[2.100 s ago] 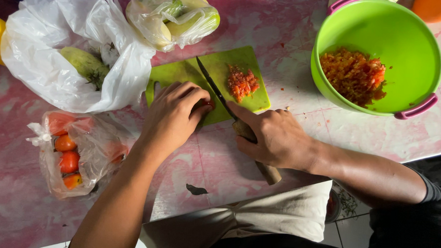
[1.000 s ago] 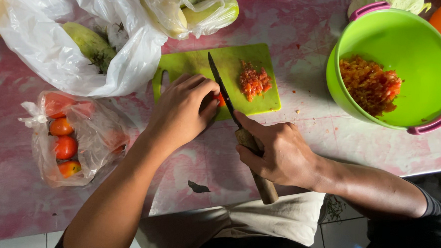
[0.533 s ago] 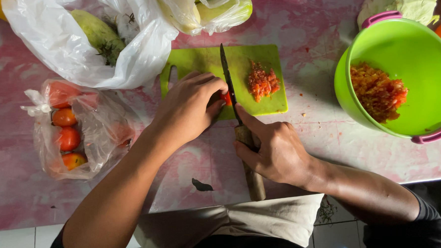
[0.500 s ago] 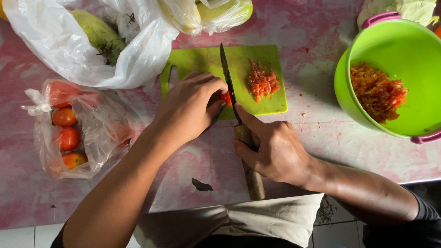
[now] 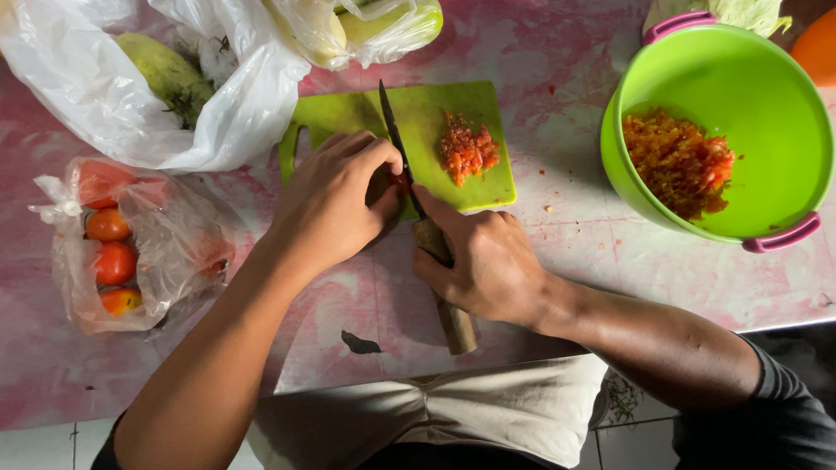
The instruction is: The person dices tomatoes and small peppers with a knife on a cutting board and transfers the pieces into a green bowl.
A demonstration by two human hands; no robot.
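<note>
Right hand (image 5: 487, 266): fingers wrapped tight around wooden handle of knife (image 5: 419, 216), blade tip resting on board.
Left hand (image 5: 335, 203): fingers curled, pinning small red piece at blade.
Cutting board (image 5: 442, 109): green, on worktop (image 5: 567, 260), carrying chopped red pile (image 5: 467, 150).
Bowl (image 5: 772, 81): beyond, right.

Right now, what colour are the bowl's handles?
Pink handles on the green bowl, head view.

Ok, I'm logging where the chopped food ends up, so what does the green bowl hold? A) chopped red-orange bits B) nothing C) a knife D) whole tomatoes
A: the green bowl holds a heap of chopped red-orange bits; the whole tomatoes sit in a clear bag.
</note>
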